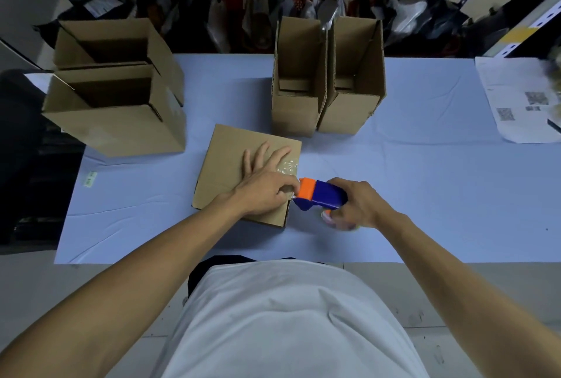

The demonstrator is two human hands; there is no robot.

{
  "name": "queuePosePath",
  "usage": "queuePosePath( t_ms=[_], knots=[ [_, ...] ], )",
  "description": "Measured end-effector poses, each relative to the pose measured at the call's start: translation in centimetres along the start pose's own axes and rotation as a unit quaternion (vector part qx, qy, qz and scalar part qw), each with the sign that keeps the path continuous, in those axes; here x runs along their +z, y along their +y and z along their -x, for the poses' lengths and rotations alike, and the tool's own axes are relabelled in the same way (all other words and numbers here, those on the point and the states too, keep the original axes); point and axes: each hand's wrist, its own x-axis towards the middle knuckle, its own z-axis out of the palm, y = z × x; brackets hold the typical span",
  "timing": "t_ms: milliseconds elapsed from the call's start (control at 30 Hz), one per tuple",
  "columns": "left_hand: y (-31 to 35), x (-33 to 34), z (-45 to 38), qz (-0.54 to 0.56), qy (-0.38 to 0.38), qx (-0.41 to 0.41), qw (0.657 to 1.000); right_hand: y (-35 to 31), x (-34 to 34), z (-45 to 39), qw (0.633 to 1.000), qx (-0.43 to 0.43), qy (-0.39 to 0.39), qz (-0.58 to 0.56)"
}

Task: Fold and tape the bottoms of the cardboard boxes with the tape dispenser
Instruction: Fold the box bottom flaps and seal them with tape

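Because the bottom flaps have to stay shut while tape goes over them, the box being taped [243, 171] lies bottom-up near the middle of the worktop [425, 183], a little toward its near edge, with the left hand [264, 186] resting on top of it. That hand's fingers are spread flat across the folded flaps, and the thumb side appears to press down the clear tape [288, 168] at the box's right edge, probably to anchor the strip. The right hand [358, 204] is wrapped round the handle of the blue and orange tape dispenser [318, 195], whose orange nose meets that same edge, seemingly to carry the tape over the corner or cut it there. Two open boxes [115, 110] stand at the far left corner and two narrower upright boxes [328, 80] stand toward the far edge, openings up, kept apart from the working spot. A printed sheet [522, 98] lies at the far right corner.
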Motion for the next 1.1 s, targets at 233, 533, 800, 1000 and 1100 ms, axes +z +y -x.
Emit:
queuePosePath(
  t_ms=[233, 533, 800, 1000, 1100],
  knots=[
    [-0.1, 0.5, -0.5, -0.047, -0.029, -0.007, 0.998, 1.2, -1.5, 0.3, 0.987, 0.122, -0.043, -0.092],
    [0.5, 1.2, -1.0, -0.047, -0.062, -0.025, 0.997, 0.7, -0.3, 1.1, 0.977, 0.076, 0.182, -0.080],
    [-0.3, -0.2, 0.7, 0.024, 0.054, -0.062, 0.996, -1.9, 4.0, 0.3, 0.988, -0.001, 0.141, 0.065],
    [-1.0, 1.1, 4.2, -0.018, 0.113, -0.254, 0.960, -4.1, 1.9, -1.2, 0.973, -0.008, 0.230, 0.024],
    [-0.9, 1.5, 5.6, -0.016, 0.104, -0.310, 0.945, -6.4, 0.2, -3.6, 0.976, -0.072, 0.204, -0.037]
  ],
)
